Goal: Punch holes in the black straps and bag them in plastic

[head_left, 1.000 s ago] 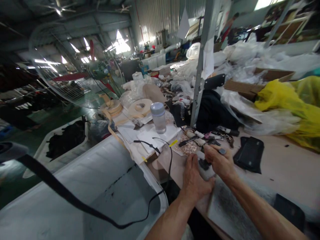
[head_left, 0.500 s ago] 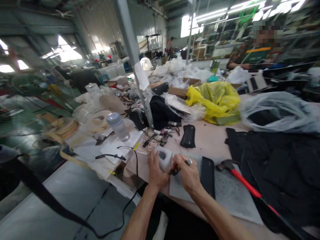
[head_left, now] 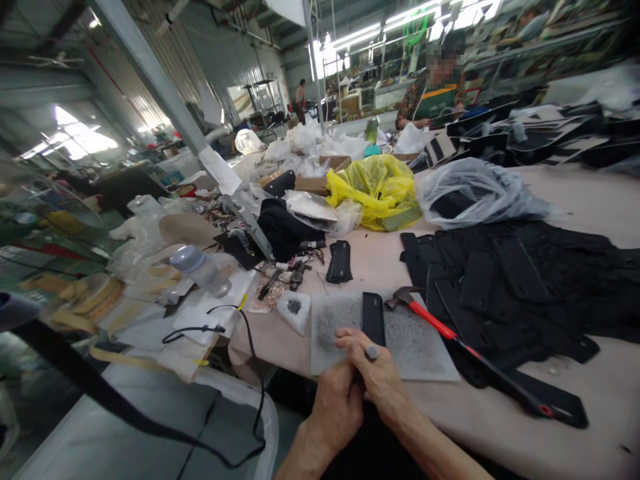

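Close together at the front edge of the worktable, my hands meet over my lap. My right hand is closed around a metal punch, whose round end sticks up between the fingers. Curled against it from the left is my left hand; whatever its fingers hold is hidden. Just beyond them lies a grey-white, scuffed pad with a flat black piece on it. The hammer with a red handle rests its head at the pad's right side. A white block with a dark patch stands left of the pad.
Flat black pieces are heaped at right. Another black piece lies behind the pad. Small metal parts, a clear bottle and a metal post stand left. A yellow bag lies behind; a co-worker sits across.
My left hand has come off the white block and closed up against my right hand. Both hands have drawn back toward me, the punch still in the right. The view has turned to the right.
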Available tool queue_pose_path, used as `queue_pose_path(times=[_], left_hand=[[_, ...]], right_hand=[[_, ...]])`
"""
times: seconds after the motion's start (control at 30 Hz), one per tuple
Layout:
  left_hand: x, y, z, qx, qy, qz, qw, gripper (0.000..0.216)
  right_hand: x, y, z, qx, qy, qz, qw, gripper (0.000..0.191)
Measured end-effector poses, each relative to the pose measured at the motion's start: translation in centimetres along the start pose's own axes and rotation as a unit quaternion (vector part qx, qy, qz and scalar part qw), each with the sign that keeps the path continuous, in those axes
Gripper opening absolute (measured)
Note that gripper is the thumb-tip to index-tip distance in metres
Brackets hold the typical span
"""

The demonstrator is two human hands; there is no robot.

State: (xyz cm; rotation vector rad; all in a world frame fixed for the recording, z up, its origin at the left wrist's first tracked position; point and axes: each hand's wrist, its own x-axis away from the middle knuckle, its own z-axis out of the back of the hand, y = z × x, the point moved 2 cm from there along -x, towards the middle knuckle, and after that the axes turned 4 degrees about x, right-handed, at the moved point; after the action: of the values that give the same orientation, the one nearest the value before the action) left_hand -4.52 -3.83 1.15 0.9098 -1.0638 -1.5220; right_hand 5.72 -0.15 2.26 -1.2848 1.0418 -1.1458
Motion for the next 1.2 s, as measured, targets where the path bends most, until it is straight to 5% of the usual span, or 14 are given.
queue_pose_path(times=[0.13, 0.3, 0.4, 0.53, 0.73, 0.97, 1.2], left_hand=[[-0.5, -1.2, 0.0, 0.154, 0.063, 0.103, 0.981, 0.024], [-1.7, -3.0, 0.9, 0.434, 0.198, 0.204, 0.855, 0.045], [-2.5, -3.3, 1.3, 0.482, 0.207, 0.206, 0.826, 0.047], [-3.5, -3.1, 1.1, 0.496, 0.213, 0.216, 0.813, 0.05], [-5.5, -3.1, 0.4, 0.486, 0.236, 0.195, 0.819, 0.054], [-7.5, -4.0, -0.3, 0.362, 0.246, 0.165, 0.884, 0.045], [-8.5, -1.9, -1.9, 0.288, 0.19, 0.114, 0.932, 0.035]], right_hand=[[-0.3, 0.4, 2.7, 0.195, -0.004, 0.062, 0.979, 0.054], [-0.4, 3.3, 5.5, 0.511, 0.011, 0.142, 0.848, 0.06], [-0.4, 6.0, 6.3, 0.586, -0.025, 0.155, 0.795, 0.062], [-1.4, 8.0, 7.3, 0.605, -0.052, 0.191, 0.771, 0.062], [-3.4, 7.7, 9.0, 0.57, -0.083, 0.219, 0.788, 0.063], [-2.2, 6.7, 9.2, 0.445, -0.02, 0.207, 0.871, 0.046], [-1.9, 4.4, 7.9, 0.32, -0.006, 0.095, 0.943, 0.033]])
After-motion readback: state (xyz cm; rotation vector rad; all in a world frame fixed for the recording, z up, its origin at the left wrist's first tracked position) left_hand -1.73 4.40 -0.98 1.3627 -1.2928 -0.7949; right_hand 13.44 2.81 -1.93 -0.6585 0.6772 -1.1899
